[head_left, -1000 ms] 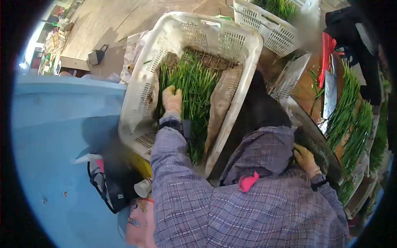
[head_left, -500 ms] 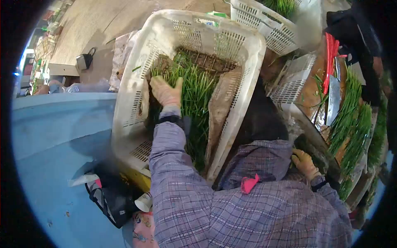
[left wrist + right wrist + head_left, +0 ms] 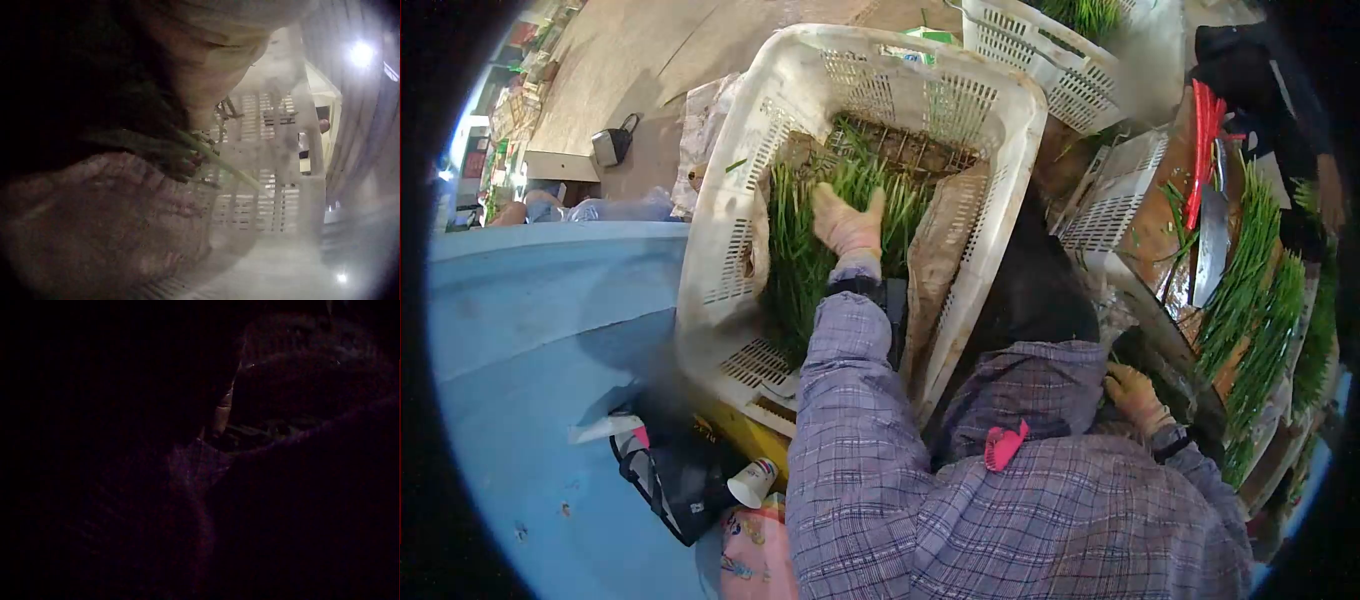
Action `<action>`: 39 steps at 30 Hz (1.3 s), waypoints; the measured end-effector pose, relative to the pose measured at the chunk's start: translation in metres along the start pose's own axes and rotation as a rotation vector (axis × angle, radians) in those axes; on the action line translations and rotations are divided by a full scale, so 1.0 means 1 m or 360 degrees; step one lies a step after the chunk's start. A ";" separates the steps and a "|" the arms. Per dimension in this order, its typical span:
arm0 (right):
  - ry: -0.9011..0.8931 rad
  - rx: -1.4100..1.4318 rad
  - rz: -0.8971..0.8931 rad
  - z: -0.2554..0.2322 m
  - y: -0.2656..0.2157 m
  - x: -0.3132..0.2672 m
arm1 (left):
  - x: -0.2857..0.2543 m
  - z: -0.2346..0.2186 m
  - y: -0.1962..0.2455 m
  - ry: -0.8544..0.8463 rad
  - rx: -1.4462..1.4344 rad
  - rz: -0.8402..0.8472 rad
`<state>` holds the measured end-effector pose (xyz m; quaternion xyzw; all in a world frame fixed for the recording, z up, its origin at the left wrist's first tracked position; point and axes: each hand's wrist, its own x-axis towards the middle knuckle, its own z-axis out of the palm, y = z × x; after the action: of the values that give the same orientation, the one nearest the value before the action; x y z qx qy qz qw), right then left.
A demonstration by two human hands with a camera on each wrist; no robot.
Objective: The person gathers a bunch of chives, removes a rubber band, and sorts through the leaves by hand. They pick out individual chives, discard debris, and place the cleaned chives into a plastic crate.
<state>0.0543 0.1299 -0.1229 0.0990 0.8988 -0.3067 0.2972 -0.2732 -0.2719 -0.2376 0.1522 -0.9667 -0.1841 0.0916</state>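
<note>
My left hand (image 3: pixel 850 222), in a pale glove, lies over the long green chives (image 3: pixel 800 270) with thumb and fingers spread apart. The chives fill much of a white plastic crate (image 3: pixel 712 220) lined with brown cloth (image 3: pixel 945 235). In the left wrist view, the gloved hand (image 3: pixel 212 53) is close above the dark leaves, and the slotted crate wall (image 3: pixel 250 212) is behind. Low at my right side, my gloved right hand (image 3: pixel 1137 398) rests beside my sleeve, fingers loosely bent, fingertips partly hidden. The right wrist view is nearly black.
To the right, a knife (image 3: pixel 1212 250) lies on a wooden board (image 3: pixel 1145 235) near red strips (image 3: pixel 1202 150) and piled chives (image 3: pixel 1245 320). Another white crate (image 3: pixel 1050 75) stands behind. A blue tub (image 3: pixel 550 330), black bag (image 3: pixel 675 480) and paper cup (image 3: pixel 752 483) are left.
My left hand moves from fingers bent into the left of the chives, first opening near the crate's left side, then shifting right over the middle. My right hand stays put.
</note>
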 end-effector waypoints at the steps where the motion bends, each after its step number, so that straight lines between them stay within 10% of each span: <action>1: 0.0002 0.0004 0.0000 -0.001 0.000 0.000 | 0.007 -0.007 -0.007 0.0170 -0.0332 -0.0002; 2: -0.0002 0.0026 0.0012 -0.002 0.000 0.001 | 0.017 0.002 -0.020 0.0496 -0.0036 -0.0012; 7: -0.0005 0.0105 0.0010 0.007 0.012 0.005 | 0.054 -0.019 -0.054 -0.0280 0.0205 -0.0541; 22: -0.0021 0.0058 0.0005 0.021 0.031 0.011 | 0.096 0.001 -0.086 -0.0728 0.0184 -0.0524; 33: -0.0080 -0.0005 -0.0024 0.016 0.019 0.017 | 0.059 -0.012 -0.040 -0.0701 0.0303 -0.0434; 39: -0.0135 -0.0005 0.0079 0.012 0.017 0.015 | 0.071 -0.037 -0.022 -0.0882 0.0868 0.0099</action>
<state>0.0543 0.1359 -0.1479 0.1077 0.8831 -0.3019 0.3426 -0.3254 -0.3268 -0.2036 0.0861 -0.9724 0.0482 -0.2114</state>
